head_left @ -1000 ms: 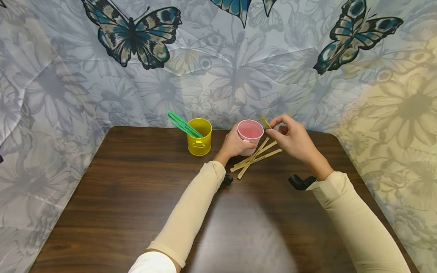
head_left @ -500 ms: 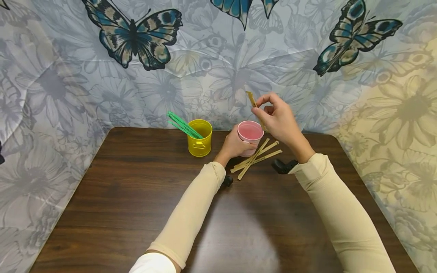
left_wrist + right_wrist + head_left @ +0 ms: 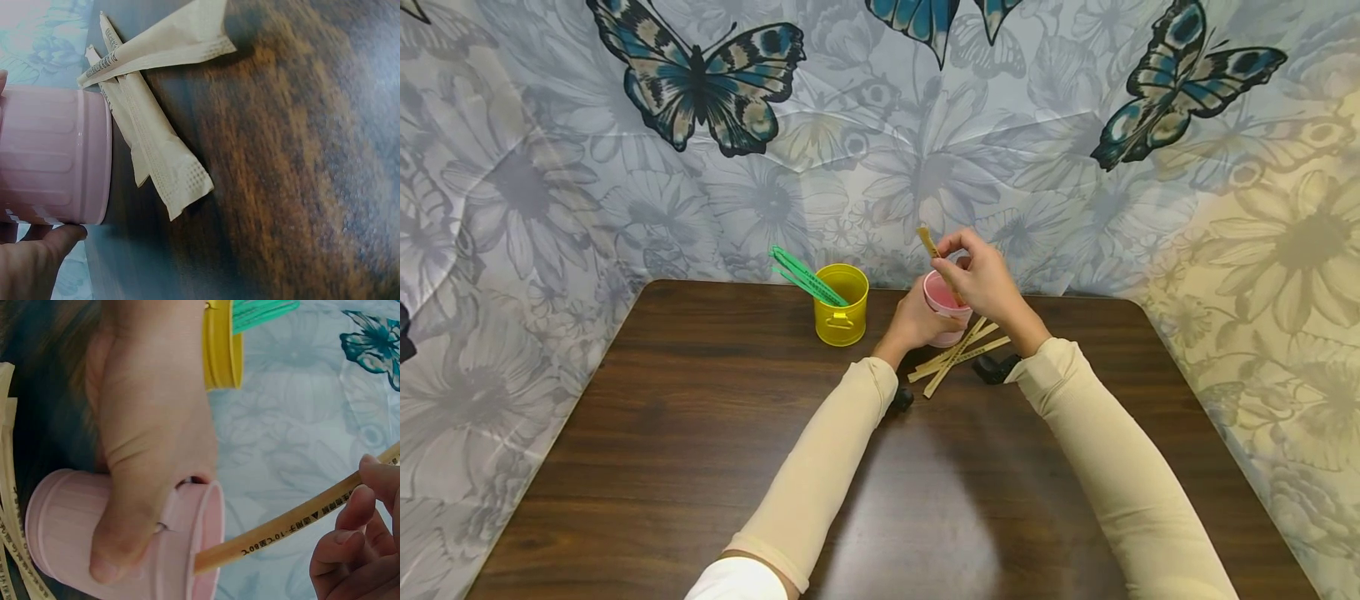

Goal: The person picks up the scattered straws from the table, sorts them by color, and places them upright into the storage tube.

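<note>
My left hand (image 3: pixel 916 318) grips the small pink bucket (image 3: pixel 937 287) around its side, thumb across the front. Between thumb and fingertips, my right hand (image 3: pixel 988 279) pinches a straw in a tan printed paper wrapper (image 3: pixel 294 522) near its upper end. Slanting down, the wrapped straw has its lower end in the pink bucket's mouth, as the right wrist view shows. Several more paper-wrapped straws (image 3: pixel 169 150) lie crossed on the table beside the bucket's base, partly behind my right wrist in the head view.
Left of the pink bucket stands a yellow bucket (image 3: pixel 840 321) with green strips (image 3: pixel 805 273) leaning out of it. The dark wooden table (image 3: pixel 700 433) ends close behind both buckets, against a butterfly-print cloth (image 3: pixel 865 167). A black wrist camera (image 3: pixel 992 369) sits under my right wrist.
My right hand rose with the wrapped straw, moved left over the pink bucket and then came down, bringing the straw's end into the mouth. My left hand keeps its grip in place.
</note>
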`<state>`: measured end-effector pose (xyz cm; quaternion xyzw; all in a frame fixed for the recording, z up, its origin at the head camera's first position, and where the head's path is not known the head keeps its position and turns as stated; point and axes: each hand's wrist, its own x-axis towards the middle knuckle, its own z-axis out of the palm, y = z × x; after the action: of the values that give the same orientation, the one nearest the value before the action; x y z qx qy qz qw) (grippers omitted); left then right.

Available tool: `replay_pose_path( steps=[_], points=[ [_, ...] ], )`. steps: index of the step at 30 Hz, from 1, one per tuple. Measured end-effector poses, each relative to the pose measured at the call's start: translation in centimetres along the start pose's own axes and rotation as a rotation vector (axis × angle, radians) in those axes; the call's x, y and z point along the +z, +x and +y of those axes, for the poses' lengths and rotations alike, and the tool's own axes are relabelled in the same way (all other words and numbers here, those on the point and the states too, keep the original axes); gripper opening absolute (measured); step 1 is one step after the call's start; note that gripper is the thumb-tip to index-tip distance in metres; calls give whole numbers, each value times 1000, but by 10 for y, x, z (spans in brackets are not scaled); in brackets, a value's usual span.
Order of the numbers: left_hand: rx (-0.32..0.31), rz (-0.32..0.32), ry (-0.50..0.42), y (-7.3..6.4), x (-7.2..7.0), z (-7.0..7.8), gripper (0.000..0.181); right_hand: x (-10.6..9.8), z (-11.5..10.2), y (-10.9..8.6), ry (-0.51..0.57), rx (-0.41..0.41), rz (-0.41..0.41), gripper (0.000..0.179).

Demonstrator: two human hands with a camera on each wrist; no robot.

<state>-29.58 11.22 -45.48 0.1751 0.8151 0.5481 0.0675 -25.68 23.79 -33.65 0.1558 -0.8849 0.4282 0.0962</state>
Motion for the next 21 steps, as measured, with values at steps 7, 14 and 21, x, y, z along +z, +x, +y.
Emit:
replay_pose_path(
  steps=[7,14,21],
  points=[
    [15,10,-17,-1,1,0,93,0,4,-3,-14,11,-16,23],
    [12,10,-56,-2,2,1,89,-10,7,-19,-57,20,-24,25],
    [-2,38,-65,-2,4,-1,87,-22,24,-53,-127,-1,-17,18]
  ],
)
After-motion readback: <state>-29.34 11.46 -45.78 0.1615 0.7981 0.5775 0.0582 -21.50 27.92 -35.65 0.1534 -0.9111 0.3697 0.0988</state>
